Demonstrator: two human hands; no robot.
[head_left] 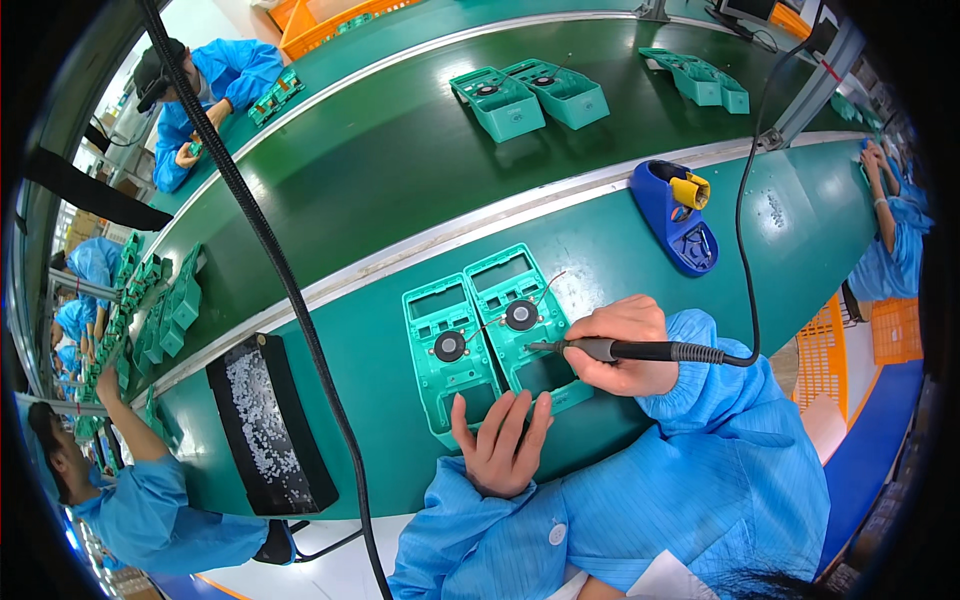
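Two green plastic housings, a left one (424,365) and a right one (507,352), lie side by side on the bench in front of me. Each carries a round black speaker, one on the left (450,346) and one on the right (521,315), with thin wires. My right hand (632,340) is closed around a soldering iron (650,351). The iron's tip points left, over the right housing just below its speaker; contact cannot be made out. My left hand (500,446) rests with spread fingers at the housings' near edge, holding nothing.
A blue iron stand (652,205) with a yellow holder sits beyond my right hand. The iron's black cable rises at right. A black tray (322,488) of small clear pieces lies left. More housings (515,122) sit on the far belt. A black sleeved cable (265,225) crosses the view. Co-workers sit nearby.
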